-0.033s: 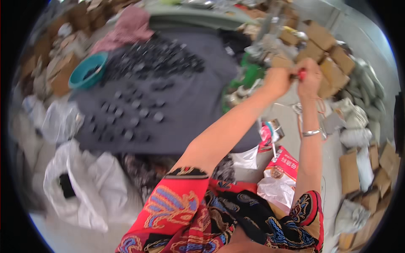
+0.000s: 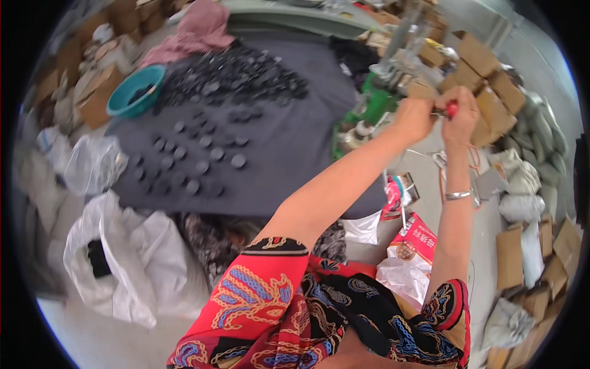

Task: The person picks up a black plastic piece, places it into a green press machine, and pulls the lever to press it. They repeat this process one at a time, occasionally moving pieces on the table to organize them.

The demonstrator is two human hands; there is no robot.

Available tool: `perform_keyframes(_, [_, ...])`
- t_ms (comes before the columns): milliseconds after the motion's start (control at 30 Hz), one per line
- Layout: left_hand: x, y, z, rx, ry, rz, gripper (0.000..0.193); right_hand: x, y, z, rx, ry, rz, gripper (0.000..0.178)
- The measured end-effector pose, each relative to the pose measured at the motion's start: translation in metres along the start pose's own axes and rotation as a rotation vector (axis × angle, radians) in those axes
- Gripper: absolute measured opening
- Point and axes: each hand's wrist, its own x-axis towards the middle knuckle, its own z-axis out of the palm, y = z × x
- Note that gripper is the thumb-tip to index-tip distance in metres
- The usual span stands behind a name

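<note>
My two hands are close together at the far right, in front of the cardboard boxes. In my right hand [image 2: 461,117] the fingers are wrapped round a small red object [image 2: 452,109], whose kind is mostly hidden by the grip. My left hand [image 2: 416,120] is closed beside it, and a thin dark piece shows between the two hands. What the left fingers hold is hidden. Just left of the hands stands a green machine [image 2: 372,103] with metal parts. Many small black round pieces [image 2: 238,161] lie on the dark cloth-covered table [image 2: 295,141], heaped thickly at its far side.
A teal basin [image 2: 126,111] stands at the table's left edge, near a pink cloth [image 2: 203,27]. White sacks [image 2: 166,258] and a clear bag [image 2: 95,163] sit at left. A red-and-white bag [image 2: 418,243] lies below my arms. Cardboard boxes [image 2: 479,55] are piled at right.
The whole view has shifted slightly, and the picture is sharper. My hands stay together with the red object in the right one.
</note>
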Motion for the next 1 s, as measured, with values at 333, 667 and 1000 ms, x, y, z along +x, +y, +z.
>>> perform_keyframes(333, [-0.17, -0.057, -0.216, 0.534, 0.093, -0.075, 0.015, 0.011, 0.026, 0.007, 0.228, -0.014, -0.036, 0.02])
perform_keyframes(667, [-0.238, -0.071, -0.274, 0.98, -0.12, -0.468, 0.031, -0.01, 0.018, 0.008, 0.208, 0.018, -0.055, 0.018])
perform_keyframes(1000, [-0.238, -0.094, -0.275, 0.964, -0.008, -0.446, 0.028, 0.007, 0.016, 0.019, 0.201, 0.014, -0.07, 0.015])
